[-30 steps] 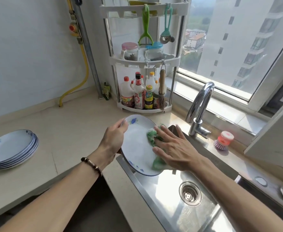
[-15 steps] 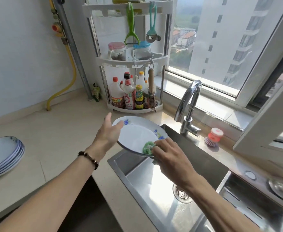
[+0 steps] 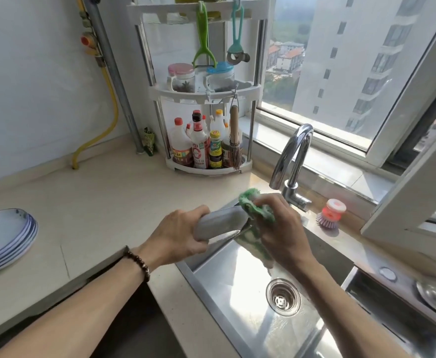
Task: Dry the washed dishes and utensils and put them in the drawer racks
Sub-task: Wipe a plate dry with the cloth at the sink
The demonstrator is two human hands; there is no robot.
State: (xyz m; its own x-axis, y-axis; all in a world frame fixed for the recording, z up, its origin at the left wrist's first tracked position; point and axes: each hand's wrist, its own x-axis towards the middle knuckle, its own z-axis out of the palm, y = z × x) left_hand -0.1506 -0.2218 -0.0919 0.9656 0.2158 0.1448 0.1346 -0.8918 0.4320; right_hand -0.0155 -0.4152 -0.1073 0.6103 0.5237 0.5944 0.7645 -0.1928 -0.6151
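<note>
Sunlit counter [image 3: 103, 210] runs along my left, the steel sink [image 3: 240, 301] sits below my hands. My left hand [image 3: 178, 236] grips the plate [image 3: 219, 224], flipped underside up and tilted over the basin. My right hand [image 3: 281, 231] clutches the green cloth [image 3: 257, 210] wrapped round the plate's far rim. The dried stack [image 3: 2, 239] lies well left, nearer my left hand.
</note>
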